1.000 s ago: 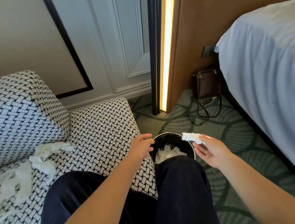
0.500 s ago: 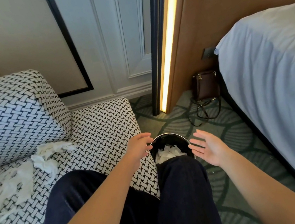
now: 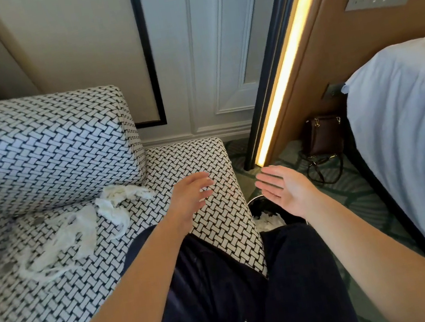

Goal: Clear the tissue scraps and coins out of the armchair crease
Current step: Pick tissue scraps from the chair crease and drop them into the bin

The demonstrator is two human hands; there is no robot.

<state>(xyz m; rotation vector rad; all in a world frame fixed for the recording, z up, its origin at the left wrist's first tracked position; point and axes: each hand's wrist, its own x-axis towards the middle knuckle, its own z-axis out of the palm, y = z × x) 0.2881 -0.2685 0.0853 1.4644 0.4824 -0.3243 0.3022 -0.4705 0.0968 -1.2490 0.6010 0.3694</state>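
Observation:
White tissue scraps (image 3: pixel 82 230) lie strewn along the crease where the black-and-white woven armchair seat (image 3: pixel 206 162) meets its back cushion (image 3: pixel 35 151). A couple of small grey coins (image 3: pixel 6 267) show near the scraps at the left. My left hand (image 3: pixel 190 195) hovers over the seat's right part, fingers relaxed and holding nothing. My right hand (image 3: pixel 281 191) is spread palm up, empty, above a small black bin (image 3: pixel 257 202) with white tissue (image 3: pixel 267 220) inside, beside the seat's front corner. My dark-trousered legs hide most of the bin.
A bed with white bedding (image 3: pixel 413 141) fills the right side. A brown handbag (image 3: pixel 324 136) with a strap sits on the patterned green carpet by the wooden wall. A lit vertical strip (image 3: pixel 287 58) and white panelled wall stand behind the chair.
My right hand let go of the tissue piece over the bin and is now empty and spread. My left hand left the bin rim and moved over the seat; the view swung left.

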